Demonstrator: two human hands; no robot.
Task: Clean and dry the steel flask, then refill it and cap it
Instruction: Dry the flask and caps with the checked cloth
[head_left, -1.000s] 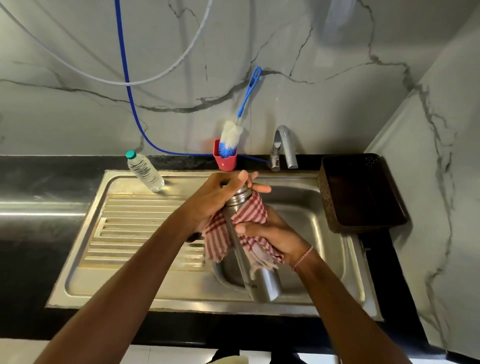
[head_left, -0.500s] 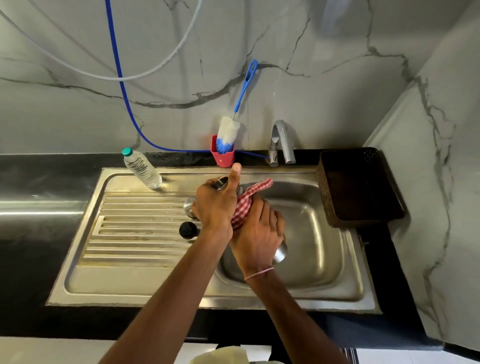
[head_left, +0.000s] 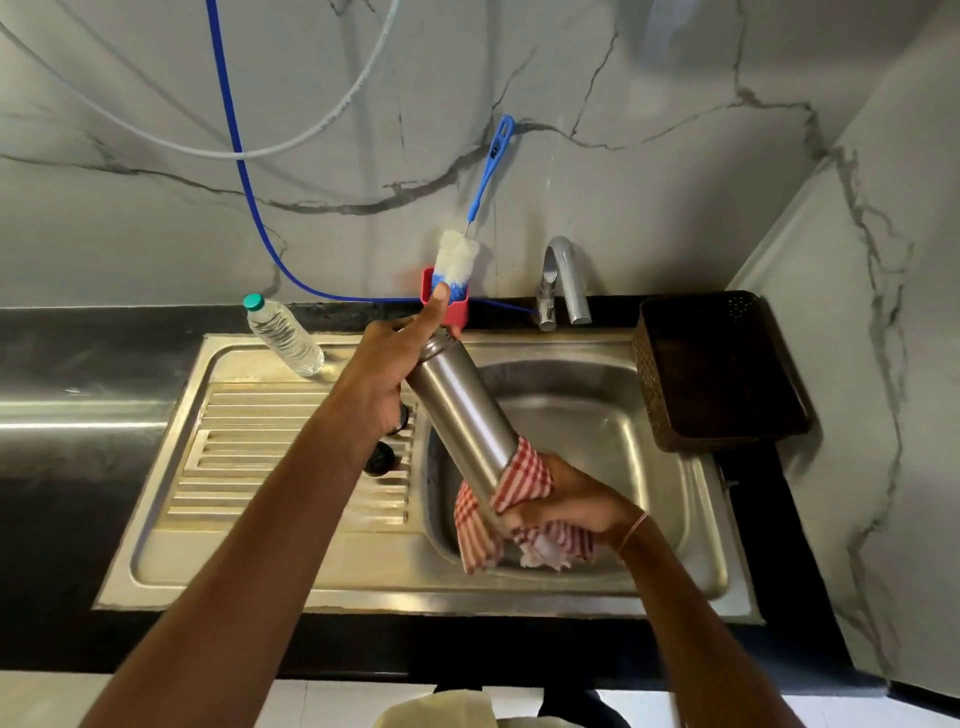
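The steel flask (head_left: 462, 410) is being held tilted over the sink (head_left: 623, 447), its long axis slanting from the mouth, pointing toward the back edge of the table (head_left: 78, 519), down to the base. The left hand (head_left: 379, 379) is gripping its neck, and the right hand (head_left: 571, 504) is clutching a checked cloth (head_left: 524, 473) around its base.

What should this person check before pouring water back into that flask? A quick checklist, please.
1. Firm hold on the cylindrical steel flask: ok; left hand grips its neck, right hand grips its base through the red-and-white checked cloth.
2. Flask dry: cannot tell.
3. Black round cap within reach: ok; it lies on the drainboard.
4. Clear plastic water bottle opened: not ok; green cap on.
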